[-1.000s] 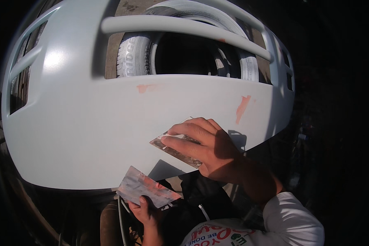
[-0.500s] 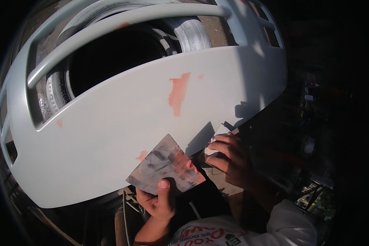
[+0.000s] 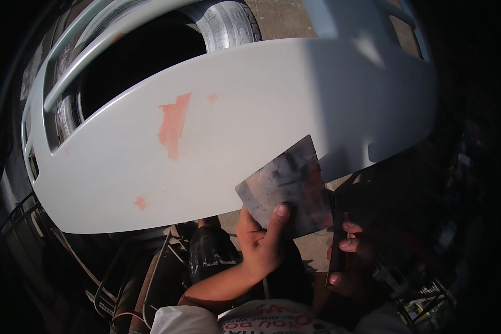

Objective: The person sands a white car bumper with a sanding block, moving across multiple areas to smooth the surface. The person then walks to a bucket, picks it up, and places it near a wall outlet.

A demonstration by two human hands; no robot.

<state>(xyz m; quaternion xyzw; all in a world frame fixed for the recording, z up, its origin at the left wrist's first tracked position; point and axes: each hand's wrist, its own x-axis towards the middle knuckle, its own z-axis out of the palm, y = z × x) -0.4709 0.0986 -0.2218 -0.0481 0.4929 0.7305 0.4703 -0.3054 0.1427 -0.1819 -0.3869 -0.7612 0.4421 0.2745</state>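
My left hand [image 3: 260, 249] grips a flat grey mixing plate [image 3: 284, 181] from below, its thumb on top. The plate is smeared with dark streaks and reddish putty along its right side. In shadow beside the plate's right edge, my right hand [image 3: 352, 247] closes round a thin, flat putty spreader [image 3: 337, 225], seen nearly edge-on and dark. A large white bumper [image 3: 234, 106] lies in front of me, partly overlapped by the plate. It carries a reddish putty patch [image 3: 173, 128] left of its middle, plus a few smaller spots.
Car tyres [image 3: 222, 25] with whitish marks sit behind and under the bumper. A metal-framed item [image 3: 103, 284] stands at the lower left. Deep shadow hides most of the right side, where some cluttered items [image 3: 428, 295] show faintly.
The view has shifted right along the bumper. My left hand and the plate sit farther right. My right hand has drawn back from the bumper edge into shadow, closer to the plate.
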